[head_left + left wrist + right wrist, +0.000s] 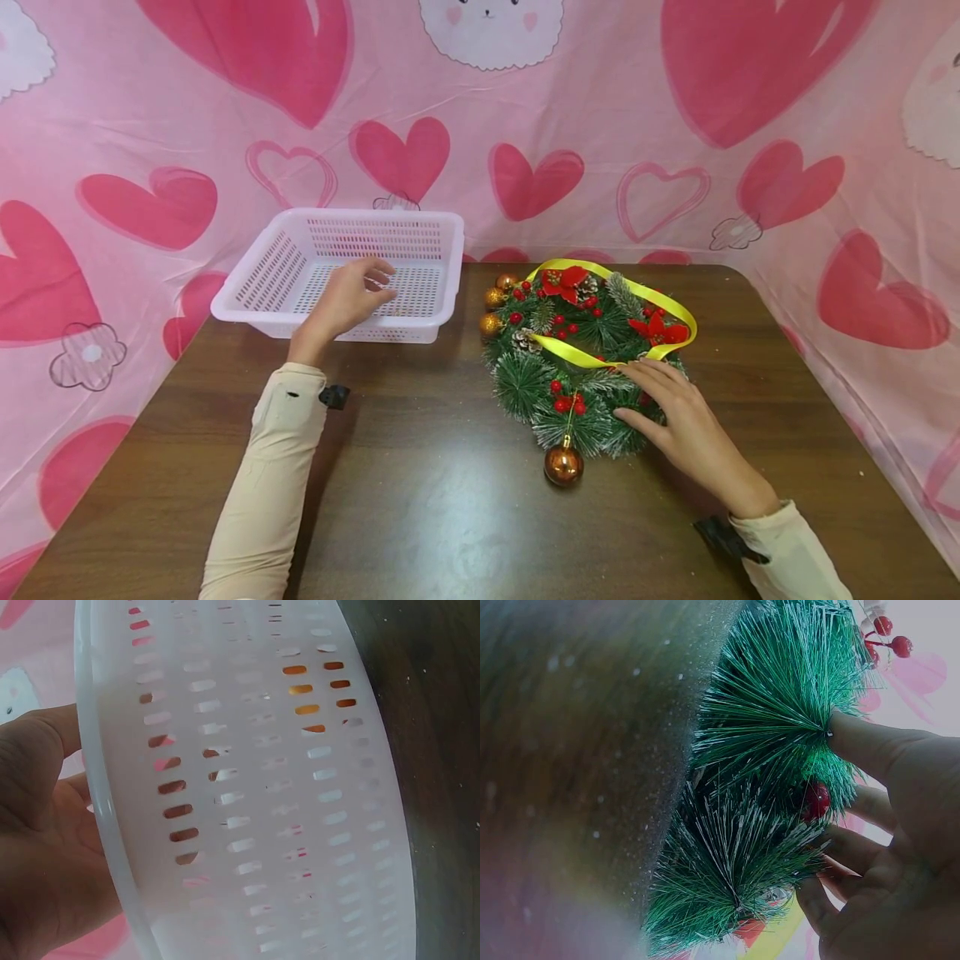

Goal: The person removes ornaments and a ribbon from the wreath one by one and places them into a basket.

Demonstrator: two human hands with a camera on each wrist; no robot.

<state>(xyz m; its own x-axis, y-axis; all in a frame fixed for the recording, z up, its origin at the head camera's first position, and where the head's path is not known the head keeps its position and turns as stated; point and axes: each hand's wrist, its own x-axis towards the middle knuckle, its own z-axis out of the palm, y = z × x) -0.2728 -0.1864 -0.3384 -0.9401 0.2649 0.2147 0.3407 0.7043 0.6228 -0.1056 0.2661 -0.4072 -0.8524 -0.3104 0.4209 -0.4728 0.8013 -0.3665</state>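
Observation:
My left hand (pixel 348 296) hovers over the white plastic basket (pixel 337 329), its fingers loosely bent with nothing seen between them. In the left wrist view the basket's slotted wall (pixel 247 787) stands in front of that hand. Something orange shows through a few slots; its shape is hidden. On the right lies a green Christmas wreath (pixel 521 383) with red berries, pinecones and red flowers. A yellow ribbon (pixel 573 353) loops over it. My right hand (pixel 686 429) rests at the wreath's near right side, fingers spread and fairly straight, fingertips by the ribbon.
A shiny copper bauble (pixel 563 465) hangs off the wreath's near edge onto the brown wooden table (pixel 435 517). Several golden balls (pixel 492 324) sit along its left side. Behind the table hangs a pink heart-patterned cloth (pixel 472 108).

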